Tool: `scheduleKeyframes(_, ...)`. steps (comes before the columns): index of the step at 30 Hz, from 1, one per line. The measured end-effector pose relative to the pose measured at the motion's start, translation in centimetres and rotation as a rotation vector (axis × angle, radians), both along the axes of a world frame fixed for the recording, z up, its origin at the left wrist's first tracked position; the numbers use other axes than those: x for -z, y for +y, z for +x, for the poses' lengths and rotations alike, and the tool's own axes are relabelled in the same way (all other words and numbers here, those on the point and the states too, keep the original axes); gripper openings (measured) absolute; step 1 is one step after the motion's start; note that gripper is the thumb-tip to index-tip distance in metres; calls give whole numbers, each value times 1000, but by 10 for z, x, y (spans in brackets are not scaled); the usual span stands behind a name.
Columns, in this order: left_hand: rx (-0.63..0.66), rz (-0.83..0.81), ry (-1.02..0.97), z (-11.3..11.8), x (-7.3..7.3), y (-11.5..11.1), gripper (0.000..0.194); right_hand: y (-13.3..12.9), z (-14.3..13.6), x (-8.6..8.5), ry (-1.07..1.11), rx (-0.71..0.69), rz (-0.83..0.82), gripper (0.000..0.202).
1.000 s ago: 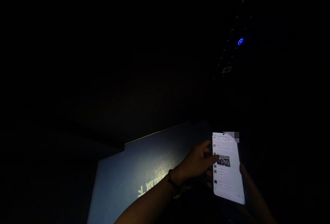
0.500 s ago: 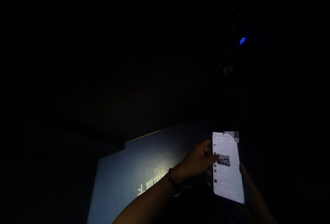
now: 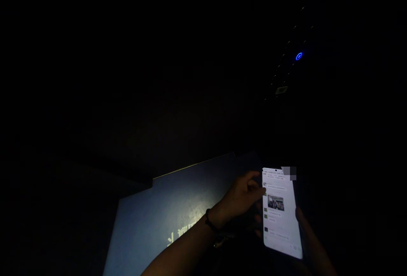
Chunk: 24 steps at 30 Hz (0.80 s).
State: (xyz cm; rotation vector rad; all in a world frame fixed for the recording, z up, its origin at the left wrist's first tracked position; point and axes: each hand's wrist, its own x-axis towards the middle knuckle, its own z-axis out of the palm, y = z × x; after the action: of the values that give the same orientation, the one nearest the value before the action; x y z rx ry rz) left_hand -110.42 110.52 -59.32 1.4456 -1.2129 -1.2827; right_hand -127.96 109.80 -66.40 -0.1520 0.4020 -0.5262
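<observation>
A very dark scene, lit almost only by a phone (image 3: pixel 281 212) screen. The phone stands upright and slightly tilted near the lower right of the view, showing a white chat page with small lines of text and one small photo.

The right hand (image 3: pixel 310 242) comes up from below and cups the phone's right edge and back; its grip is closed around the phone, with the thumb resting along the right side of the screen. The left hand (image 3: pixel 243 197) reaches in from the lower middle, fingers loosely curled. Its fingertips (image 3: pixel 262 191) meet the phone's left edge near the top of the screen; whether it grips the phone or only touches it cannot be told. A dark band (image 3: pixel 208 224) circles the left wrist.

Under the left forearm lies a large blue board (image 3: pixel 152 221) with pale printed characters, seen upside down, its far edge catching the light.

At the upper right, well apart from the hands, a small blue ring light (image 3: pixel 299 56) glows on a dark panel.
</observation>
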Motion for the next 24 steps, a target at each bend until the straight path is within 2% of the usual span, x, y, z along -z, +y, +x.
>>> scheduleKeyframes(3, -61, -44, -11, 2, -3, -7, 46, -3, -1, -5, 1, -13, -2, 60)
scheduleKeyframes(10, -172, -67, 49, 2, -12, -29, 30, -9, 1, -15, -23, -46, -20, 57)
scheduleKeyframes(17, -201, -44, 71, -1, -14, -38, 19, -12, -1, -4, -17, -84, -14, 63)
scheduleKeyframes(24, -190, -50, 155, 1, -13, -34, 26, -12, 1, 0, -23, -92, -34, 61)
